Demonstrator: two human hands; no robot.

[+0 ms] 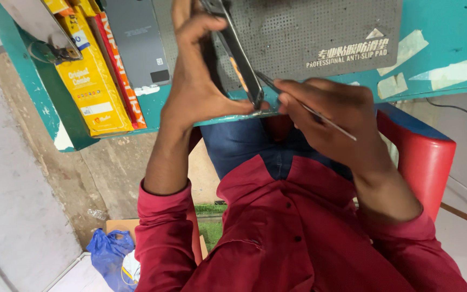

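Teal paint covers the workbench, and in the head view its chipped front edge runs just past both hands, with the person's lap in blue jeans and a dark red shirt directly beyond it. On the bench lies a grey perforated anti-slip mat whose near border stops close to that front edge, so the hands work in the narrow strip between mat and edge. Scraps of pale tape sit on the bare teal surface beside the mat, well apart from the hands. Toward the bench corner, yellow and red boxes and a flat grey device are stacked side by side, near the left wrist but not touching it. A red seat stands close to the right forearm, and a blue plastic bag lies on the floor by the left elbow.

The left hand is clamped on a slim dark phone frame, held on edge and tilted; the thumb presses one side and the other fingers wrap the far side, with the frame's lower corner resting at the bench edge. The right hand is pinched shut around a thin metal pry tool, gripped like a pen. The tool's tip meets the frame near its lower corner, just beside the left thumb, and its other end sticks out past the knuckles.
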